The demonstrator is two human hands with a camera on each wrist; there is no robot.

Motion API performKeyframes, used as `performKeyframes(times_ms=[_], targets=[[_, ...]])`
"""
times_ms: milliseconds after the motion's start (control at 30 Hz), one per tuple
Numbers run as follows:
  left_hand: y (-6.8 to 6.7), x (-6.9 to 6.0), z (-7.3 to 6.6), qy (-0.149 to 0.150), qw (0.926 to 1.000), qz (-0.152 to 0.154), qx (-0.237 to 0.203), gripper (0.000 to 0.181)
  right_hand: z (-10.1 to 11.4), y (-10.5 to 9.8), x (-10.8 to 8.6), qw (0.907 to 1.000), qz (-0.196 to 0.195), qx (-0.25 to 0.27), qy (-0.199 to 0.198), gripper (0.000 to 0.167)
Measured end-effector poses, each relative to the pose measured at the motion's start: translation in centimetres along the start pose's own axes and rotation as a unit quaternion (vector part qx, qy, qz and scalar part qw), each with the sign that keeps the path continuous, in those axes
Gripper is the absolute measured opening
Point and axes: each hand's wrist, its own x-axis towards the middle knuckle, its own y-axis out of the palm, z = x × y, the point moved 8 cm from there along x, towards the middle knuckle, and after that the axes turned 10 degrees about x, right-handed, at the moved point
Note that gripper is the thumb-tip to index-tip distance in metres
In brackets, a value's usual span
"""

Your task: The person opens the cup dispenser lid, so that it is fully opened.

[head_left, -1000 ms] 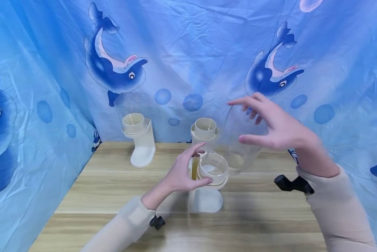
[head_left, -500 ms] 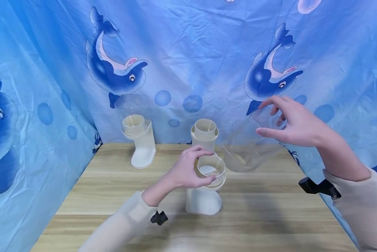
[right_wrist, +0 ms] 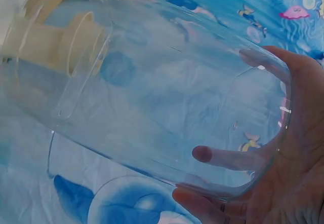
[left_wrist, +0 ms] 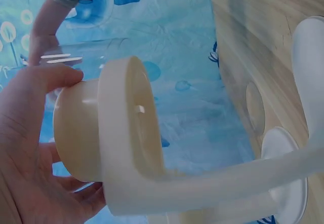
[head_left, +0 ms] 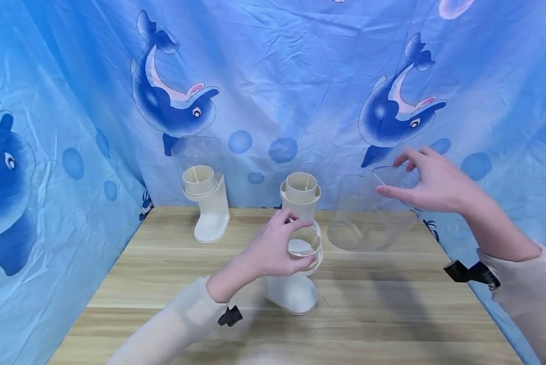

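Observation:
My left hand (head_left: 273, 246) grips the round collar of the nearest cream dispenser stand (head_left: 293, 294), thumb on the near side and fingers on the far side. In the left wrist view, the stand's collar (left_wrist: 119, 133) shows large, with the left hand (left_wrist: 35, 148) around it. To the right, my right hand (head_left: 432, 180) holds a clear canister (head_left: 393, 218) by its upper end, above the table and tilted. The right wrist view shows the canister's see-through wall (right_wrist: 152, 102), with the right hand (right_wrist: 288, 158) curled around one end.
Behind the left hand stands a second cream stand (head_left: 300, 195). A third stand (head_left: 209, 213), with a faint clear canister (head_left: 197, 147) above it, is at back left. Another clear canister (head_left: 346, 223) appears beside the held one. A blue dolphin curtain (head_left: 264, 76) borders the wooden table (head_left: 163, 294).
My right hand has moved right with the clear canister, which now tilts and uncovers another canister beside it. My left hand has closed in around the collar, and the near stand has shifted slightly left.

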Motion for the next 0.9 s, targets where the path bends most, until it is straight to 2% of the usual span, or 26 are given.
performKeyframes(times_ms=[100, 200, 367, 500, 667, 733, 900], targets=[[-0.2, -0.2, 0.3, 0.006, 0.9997, 0.018, -0.016, 0.062, -1.1, 0.1, 0.3, 0.9999, 0.004, -0.004, 0.015, 0.082], [-0.5, -0.5, 0.6, 0.009, 0.9996, 0.024, -0.009, 0.063, -2.3, 0.2, 0.6, 0.9995, 0.008, -0.008, 0.029, 0.085], [-0.8, -0.8, 1.0, -0.01, 0.9994, 0.001, 0.034, 0.064, -3.9, 0.4, 1.2, 0.9988, 0.018, -0.017, 0.041, 0.089], [-0.7, -0.9, 1.2, -0.024, 0.9993, 0.0, 0.029, 0.061, -5.3, 0.8, 1.4, 0.998, 0.029, -0.026, 0.05, 0.09], [-1.0, -1.3, 1.5, -0.016, 0.9998, 0.013, 0.002, 0.06, -6.6, 1.1, 1.4, 0.9969, 0.033, -0.026, 0.067, 0.092], [-1.3, -1.4, 1.9, -0.017, 0.9998, 0.011, 0.008, 0.063, -7.1, 1.1, 1.4, 0.9966, 0.032, -0.025, 0.071, 0.094], [-1.9, -1.5, 2.2, -0.022, 0.9984, -0.016, 0.049, 0.065, -8.3, 1.2, 1.4, 0.9951, 0.034, -0.026, 0.089, 0.101]])
